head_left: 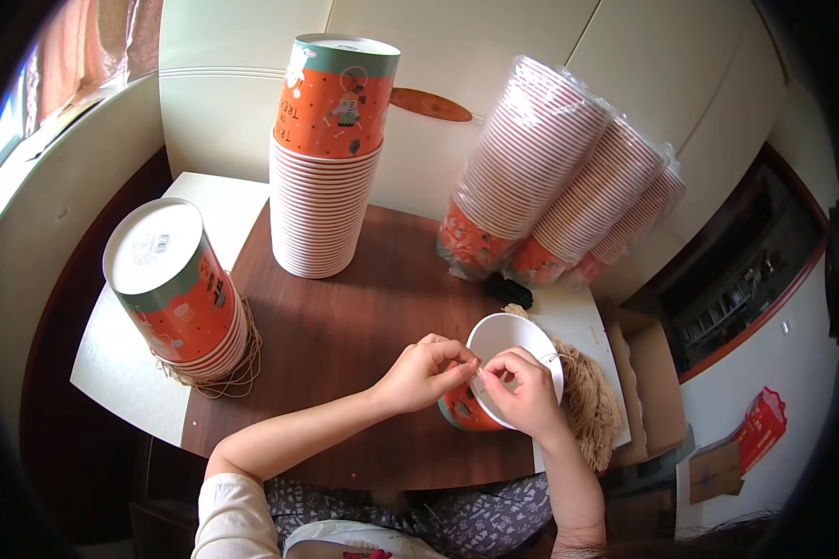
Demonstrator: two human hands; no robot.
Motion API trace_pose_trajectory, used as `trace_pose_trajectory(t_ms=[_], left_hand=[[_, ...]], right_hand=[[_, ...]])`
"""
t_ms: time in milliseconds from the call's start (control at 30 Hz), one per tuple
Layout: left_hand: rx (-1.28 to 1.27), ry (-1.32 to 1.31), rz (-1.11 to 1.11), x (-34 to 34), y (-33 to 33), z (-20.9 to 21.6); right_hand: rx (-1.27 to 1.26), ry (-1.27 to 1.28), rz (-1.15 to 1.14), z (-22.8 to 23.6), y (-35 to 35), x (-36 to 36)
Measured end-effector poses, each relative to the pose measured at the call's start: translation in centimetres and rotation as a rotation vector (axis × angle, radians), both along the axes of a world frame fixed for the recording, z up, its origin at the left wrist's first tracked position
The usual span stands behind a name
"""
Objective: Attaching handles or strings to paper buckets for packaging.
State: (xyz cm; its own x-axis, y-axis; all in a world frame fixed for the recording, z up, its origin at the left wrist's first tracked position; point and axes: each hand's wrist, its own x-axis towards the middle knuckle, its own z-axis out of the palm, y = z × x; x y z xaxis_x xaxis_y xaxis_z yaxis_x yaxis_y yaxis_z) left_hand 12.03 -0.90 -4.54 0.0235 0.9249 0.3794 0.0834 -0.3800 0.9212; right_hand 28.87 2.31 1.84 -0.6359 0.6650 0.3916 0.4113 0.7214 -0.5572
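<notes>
A paper bucket (505,337), white inside with an orange and green printed outside, stands open end up at the table's near right. Over its left rim my left hand (427,373) pinches with thumb and forefinger. Close against it, my right hand (522,389) pinches too, above the bucket's mouth. Between the fingertips is a small bit of thin beige cord, mostly hidden. A piece of the cord (552,355) also shows at the bucket's right rim. Just right of the bucket lies a thick bundle of beige cords (589,401).
A tall stack of upturned buckets (317,205) stands at the back; a shorter stack (179,289) with cords around its base is at left. Plastic-wrapped bucket stacks (541,158) lean at back right, near a black object (510,291). A cardboard box (653,382) sits beside the table (280,373).
</notes>
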Motion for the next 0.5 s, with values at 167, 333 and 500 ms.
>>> trace_pose_trajectory(t_ms=[167, 333, 500], left_hand=[[0.039, 0.057, 0.002, -0.1, 0.0, 0.1], [0.002, -0.015, -0.004, -0.1, -0.1, -0.1], [-0.017, 0.021, -0.024, 0.1, -0.1, 0.2]], right_hand=[[-0.015, 0.047, 0.022, 0.1, 0.0, -0.2], [-0.063, -0.009, 0.008, 0.6, 0.0, -0.1], [-0.143, 0.049, 0.011, -0.4, 0.6, 0.1]])
